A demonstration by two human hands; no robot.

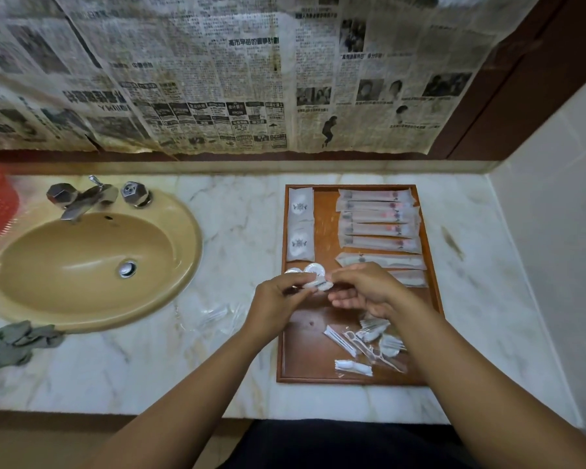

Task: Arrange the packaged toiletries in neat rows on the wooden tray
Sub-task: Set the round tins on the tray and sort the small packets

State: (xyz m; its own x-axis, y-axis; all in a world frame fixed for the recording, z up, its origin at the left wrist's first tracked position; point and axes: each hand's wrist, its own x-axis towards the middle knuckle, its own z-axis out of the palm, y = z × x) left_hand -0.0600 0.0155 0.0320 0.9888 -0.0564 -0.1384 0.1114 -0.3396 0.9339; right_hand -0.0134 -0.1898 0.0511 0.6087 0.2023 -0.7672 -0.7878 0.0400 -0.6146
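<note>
- Two bare forearms reach in from the near edge and meet over the middle of the wooden tray point(325, 231), which lies on the marble counter point(244, 214) to the right of the sink point(82, 265).
- Left hand point(278, 296): fingers curled, pinching the left end of a small round packet point(318, 284) held just above the tray's left side.
- Right hand point(362, 289): thumb and forefinger appear to pinch the same packet's right end, with the other fingers loosely spread beneath it.
- Done, by the look of it:
  - a stack of long sachets point(379, 218) lies crosswise down the far right of the tray, with two more long ones below, partly hidden by the right hand;
  - two flat square packets point(300, 225) sit end to end along the far left edge;
  - a couple of round packets point(313, 268) lie just near of those, a row only begun.
- Left to do:
  - a loose heap of small packets point(369, 340) sits jumbled at the near right of the tray, pointing every way;
  - some clear packets point(214, 314) lie on the counter, off the tray to its left; their contents are too faint to tell.
- I judge the task somewhat past halfway, with the far half ordered and the near half unsorted.
</note>
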